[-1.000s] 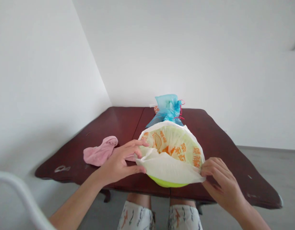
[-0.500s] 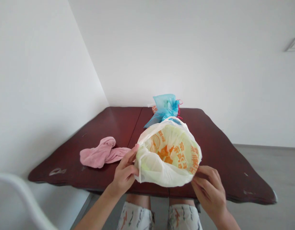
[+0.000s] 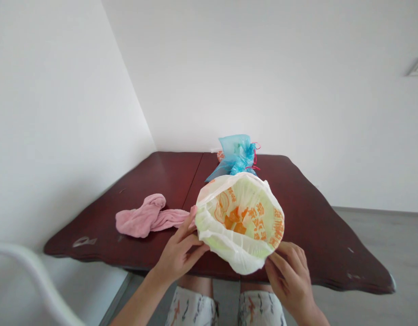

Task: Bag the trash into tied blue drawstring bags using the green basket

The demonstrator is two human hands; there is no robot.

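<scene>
A white plastic bag (image 3: 242, 258) with orange print is spread over what looks like a pale green, round-mouthed bin, its opening tilted towards me. Orange patches show deep inside; the bin's outer wall is hidden by the bag. My left hand (image 3: 180, 253) grips the bag at the left side of the rim, its thumb lying under the lower edge. At the lower right, my right hand (image 3: 290, 274) pinches the bag's edge with curled fingers. A crumpled pink cloth (image 3: 141, 219) lies on the table just left of my left hand.
The dark red wooden table (image 3: 314, 235) has wavy edges and stands against white walls. Behind the bin lies a blue translucent plastic bag (image 3: 234, 154) with thin red ties, beside a small orange-patterned item (image 3: 220, 156). A white curved bar (image 3: 32, 267) enters at lower left.
The bag's back edge, with its raised loop, now lies lower and flatter around the rim. Its front has sagged lower. Both hands have shifted slightly inward along the rim.
</scene>
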